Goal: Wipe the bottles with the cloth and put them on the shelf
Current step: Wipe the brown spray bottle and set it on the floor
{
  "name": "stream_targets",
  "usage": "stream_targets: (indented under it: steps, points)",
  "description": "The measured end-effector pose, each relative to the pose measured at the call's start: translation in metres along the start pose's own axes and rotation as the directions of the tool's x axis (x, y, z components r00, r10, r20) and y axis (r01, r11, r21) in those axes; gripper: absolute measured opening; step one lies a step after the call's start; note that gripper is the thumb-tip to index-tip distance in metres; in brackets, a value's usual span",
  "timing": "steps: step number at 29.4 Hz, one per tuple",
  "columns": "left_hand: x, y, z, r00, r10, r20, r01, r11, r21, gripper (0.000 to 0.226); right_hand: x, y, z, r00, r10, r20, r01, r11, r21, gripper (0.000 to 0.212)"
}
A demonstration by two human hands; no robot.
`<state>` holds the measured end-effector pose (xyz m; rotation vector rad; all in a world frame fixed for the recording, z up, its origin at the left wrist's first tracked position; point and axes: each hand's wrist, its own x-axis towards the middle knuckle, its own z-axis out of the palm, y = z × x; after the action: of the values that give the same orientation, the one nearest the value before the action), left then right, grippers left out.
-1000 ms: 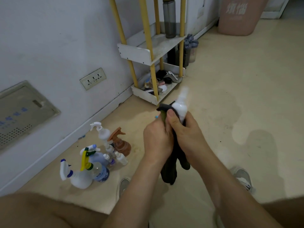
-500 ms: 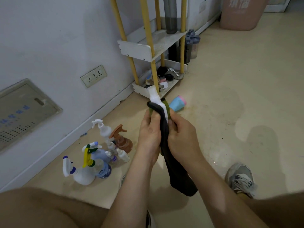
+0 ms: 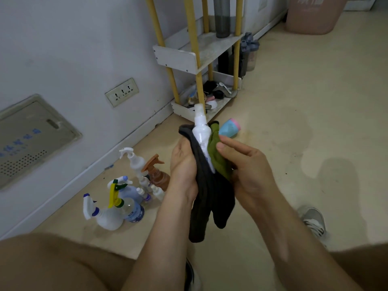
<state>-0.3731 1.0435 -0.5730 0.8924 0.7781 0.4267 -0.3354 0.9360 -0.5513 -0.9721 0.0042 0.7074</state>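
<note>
Since the frame half a second earlier, the cloth had opened away from the white bottle. More of the bottle's body and its printed label was exposed, and the olive-green face of the cloth had come into view on the right.

Hands: both were together in front of the person, above the floor. The left hand was wrapped round the dark fold of cloth and gripped the bottle through it from the left; its fingertips were hidden behind the cloth. The right hand pinched the green fold of cloth against the bottle's right side with the thumb, its forefinger extended above.

Bottle: held tilted, cap uppermost and pointing towards the shelf. The lower end of the cloth hung free below both hands.

Surroundings: a group of spray bottles stood on the floor beside the wall, left of the hands. A blue and pink cup lay on its side on the floor just beyond the hands. A tall grey bottle stood on the shelf's middle tier.
</note>
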Motion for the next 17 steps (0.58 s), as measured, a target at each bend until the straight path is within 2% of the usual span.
stream_targets:
  steps: [2,5,7,9,10,11,12,14,15,16,17]
  points:
    - [-0.003,0.001,-0.003,0.992,-0.036,0.121,0.048,0.994,-0.095,0.043,-0.001,0.009,0.004,0.999,-0.045,0.012,0.044,0.999,0.028,0.025]
    - [-0.009,-0.006,-0.003,0.969,0.03,0.247,-0.011,0.997,-0.079,0.036,-0.001,0.016,0.009,0.99,-0.12,0.072,0.127,0.986,-0.106,0.029]
    - [-0.014,-0.012,0.001,0.971,0.093,0.22,-0.092,0.996,-0.014,0.042,-0.001,0.019,0.01,0.989,-0.113,0.094,0.126,0.981,-0.147,0.034]
    - [-0.014,-0.015,0.004,0.973,0.21,0.1,-0.224,0.962,0.157,0.044,-0.001,0.019,0.009,0.993,-0.063,0.104,0.077,0.988,-0.136,0.044]
    - [-0.015,-0.016,0.004,0.958,0.283,0.044,-0.284,0.926,0.25,0.042,-0.001,0.018,0.008,0.993,-0.065,0.099,0.085,0.975,-0.206,0.048]
    - [-0.013,-0.018,0.004,0.938,0.345,0.007,-0.331,0.892,0.309,0.038,-0.001,0.017,0.005,0.989,-0.115,0.094,0.142,0.923,-0.359,0.049]
    - [-0.013,-0.018,0.005,0.925,0.381,-0.015,-0.354,0.873,0.335,0.031,0.001,0.018,0.001,0.973,-0.214,0.088,0.228,0.814,-0.534,0.047]
    - [-0.015,-0.018,0.01,0.921,0.384,-0.064,-0.35,0.889,0.296,0.018,0.003,0.019,-0.008,0.862,-0.494,0.111,0.375,0.475,-0.796,0.038]
    - [-0.015,-0.018,0.011,0.93,0.353,-0.101,-0.322,0.916,0.238,0.015,0.004,0.021,-0.011,0.807,-0.572,0.149,0.411,0.361,-0.838,0.034]
    - [-0.014,-0.018,0.011,0.942,0.306,-0.139,-0.279,0.943,0.18,0.015,0.005,0.023,-0.012,0.794,-0.577,0.191,0.433,0.316,-0.844,0.03]
    - [-0.013,-0.018,0.011,0.954,0.254,-0.158,-0.236,0.964,0.123,0.019,0.006,0.025,-0.012,0.814,-0.536,0.226,0.442,0.317,-0.839,0.023]
